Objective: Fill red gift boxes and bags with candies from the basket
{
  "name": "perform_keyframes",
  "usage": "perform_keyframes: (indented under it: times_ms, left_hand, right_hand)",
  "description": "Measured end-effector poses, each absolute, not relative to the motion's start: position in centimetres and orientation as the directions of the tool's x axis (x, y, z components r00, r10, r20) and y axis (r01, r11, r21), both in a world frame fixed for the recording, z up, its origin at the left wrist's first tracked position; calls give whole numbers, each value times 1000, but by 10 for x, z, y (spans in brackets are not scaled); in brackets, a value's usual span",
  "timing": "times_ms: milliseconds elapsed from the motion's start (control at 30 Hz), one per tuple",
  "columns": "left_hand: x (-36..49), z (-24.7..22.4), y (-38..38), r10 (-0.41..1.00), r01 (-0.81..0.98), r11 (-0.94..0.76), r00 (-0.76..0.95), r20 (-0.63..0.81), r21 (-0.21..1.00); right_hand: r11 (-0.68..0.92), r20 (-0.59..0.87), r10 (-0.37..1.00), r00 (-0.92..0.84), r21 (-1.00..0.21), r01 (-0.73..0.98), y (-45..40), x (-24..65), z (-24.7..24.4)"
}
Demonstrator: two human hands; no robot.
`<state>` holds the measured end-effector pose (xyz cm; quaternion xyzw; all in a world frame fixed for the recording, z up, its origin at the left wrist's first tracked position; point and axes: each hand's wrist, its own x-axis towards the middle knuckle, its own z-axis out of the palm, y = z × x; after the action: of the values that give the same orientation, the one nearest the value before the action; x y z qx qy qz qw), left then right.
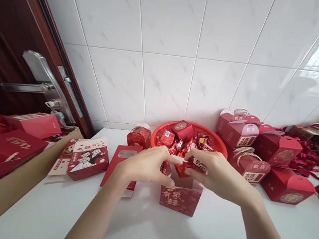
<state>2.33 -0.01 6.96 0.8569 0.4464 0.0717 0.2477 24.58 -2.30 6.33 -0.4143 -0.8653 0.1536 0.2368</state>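
A red gift box [178,200] with pale lettering stands upright on the white table, its top uncovered. My left hand [148,164] curls about the box's left upper edge, thumb at the front corner and index finger reaching over the opening. Over the box's right side, my right hand [214,170] is closed on red-wrapped candies [199,165]; its fingertips hide part of them. Just behind sits a red plastic basket [219,143] with wrapped sweets and a small red box [182,130] in it.
Flat red cartons [89,159] lie to the left, beside a cardboard box [15,185] of folded packaging. Several made-up red gift boxes [283,149] are stacked at right, with red ribbons [311,153] beyond. Behind are a tiled wall [165,84] and a door handle [28,86].
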Motion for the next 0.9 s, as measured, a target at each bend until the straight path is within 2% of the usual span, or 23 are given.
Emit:
perform_keyframes:
  times_ms: [167, 333, 433, 567, 667, 800, 900]
  left_hand:
    - [22, 69, 0, 798, 736, -479, 592, -111, 479]
    - [24, 74, -2, 792, 743, -485, 597, -128, 462]
    - [24, 75, -3, 804, 754, -466, 580, -135, 464]
    - [23, 73, -2, 803, 749, -459, 580, -138, 477]
    - [22, 70, -1, 810, 755, -448, 570, -141, 480]
    - [22, 70, -1, 813, 754, -456, 569, -123, 473]
    - [22, 72, -2, 806, 756, -474, 579, -123, 452]
  right_hand:
    - [657, 329, 754, -569, -419, 627, -21, 245, 62]
    - [635, 282, 765, -579, -485, 602, -19, 241, 62]
    - [610, 309, 788, -533, -512, 605, -18, 240, 61]
    - [529, 403, 848, -344, -682, 505, -20, 241, 62]
    - [484, 388, 869, -307, -796, 364, -21, 240, 64]
    - [536, 384, 834, -397, -733, 419, -17, 237, 61]
    - [562, 321, 808, -494, -671, 484, -14, 236, 58]
